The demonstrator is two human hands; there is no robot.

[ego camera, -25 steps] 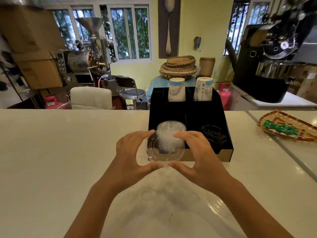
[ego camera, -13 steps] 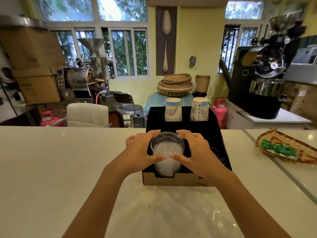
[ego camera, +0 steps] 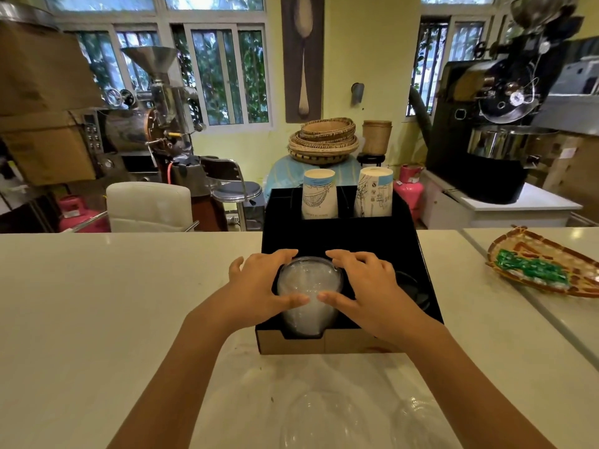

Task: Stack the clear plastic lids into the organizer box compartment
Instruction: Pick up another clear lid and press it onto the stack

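Note:
A stack of clear plastic lids (ego camera: 308,293) stands in the front left compartment of the black organizer box (ego camera: 418,254). My left hand (ego camera: 259,286) cups the stack from the left and my right hand (ego camera: 366,286) cups it from the right, thumbs nearly meeting across its front. Both hands grip the stack, whose lower end sits down inside the compartment. More clear lids (ego camera: 327,416) lie on a plastic sheet on the counter near me.
Black lids (ego camera: 413,286) sit in the box's front right compartment; two paper cup stacks (ego camera: 319,197) stand at its back. A woven tray (ego camera: 544,264) with green packets lies on the right. The white counter (ego camera: 113,303) stretches left.
My two hands have carried the lid stack from above the box's front edge down into the front left compartment, and the view has moved closer to the box.

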